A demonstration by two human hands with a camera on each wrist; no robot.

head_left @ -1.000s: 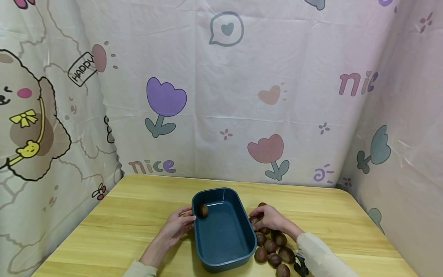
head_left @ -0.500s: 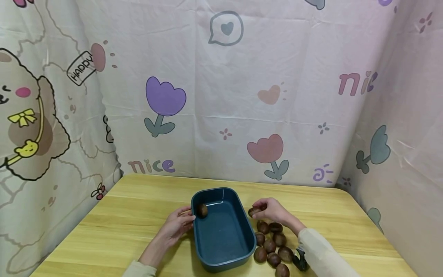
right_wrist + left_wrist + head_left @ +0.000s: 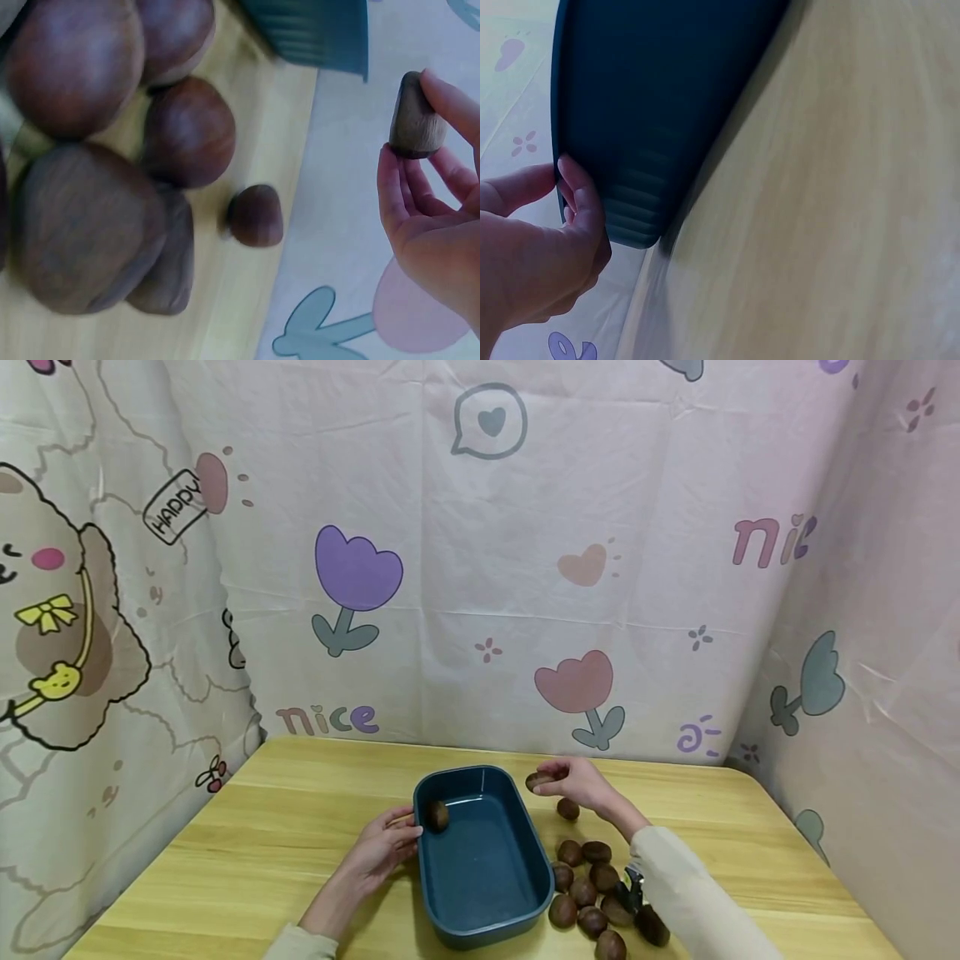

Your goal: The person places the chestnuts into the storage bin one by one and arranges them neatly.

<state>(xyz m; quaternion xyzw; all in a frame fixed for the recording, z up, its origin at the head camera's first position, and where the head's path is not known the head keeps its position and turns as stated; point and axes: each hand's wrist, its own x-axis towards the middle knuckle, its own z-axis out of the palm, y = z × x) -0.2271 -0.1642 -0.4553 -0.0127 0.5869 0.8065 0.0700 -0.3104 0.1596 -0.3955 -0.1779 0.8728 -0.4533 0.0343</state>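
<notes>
A dark blue rectangular plastic box (image 3: 491, 877) stands on the table, with one brown chestnut (image 3: 437, 816) inside at its far left corner. My left hand (image 3: 381, 850) pinches the box's left rim between thumb and fingers, which the left wrist view shows close up. Above the table, just beyond the box's far right side, my right hand (image 3: 583, 785) holds a chestnut (image 3: 416, 124) between thumb and fingertips. Below that hand lies a single chestnut (image 3: 567, 809). Several more chestnuts (image 3: 583, 891) are gathered on the table along the box's right side.
The wooden table (image 3: 300, 827) ends at a patterned cloth (image 3: 450, 677) hanging behind it and at both sides. A black strap piece on the right wrist (image 3: 630, 893) hangs over the chestnut group.
My right hand has picked a chestnut out of the group and lifted it up and away toward the table's far side. The left hand and the box stay in place.
</notes>
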